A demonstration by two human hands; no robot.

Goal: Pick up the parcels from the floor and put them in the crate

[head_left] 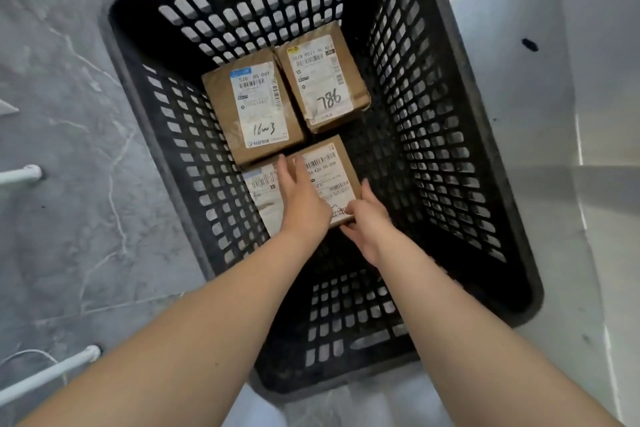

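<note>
While the floor (69,114) to the left of the crate (433,156) shows no parcel in this view, four lie on the crate's bottom. Along its far wall sit the far-left parcel (249,107) and the far-right parcel (322,80), side by side and touching. Nearer its left wall lies the near-left parcel (265,191), half hidden under a forearm.

The near-right parcel (329,173) is the one in hand. It sits about the middle of the crate, its long axis running from the near wall toward the far wall. It is just beside the near-left parcel, though whether it rests flat or overlaps that one cannot be told.

The left hand (301,198) reaches in from the near wall, its fingers straight and pressed flat on the parcel's left top edge. The right hand (367,222) is at the parcel's near right corner, thumb up along the side, fingers (346,229) curled under the near edge, gripping it.

Judging by this, the parcel lies straight ahead of both hands. The next move is likely a release, which calls for the right fingers to slip out toward the near wall.
</note>
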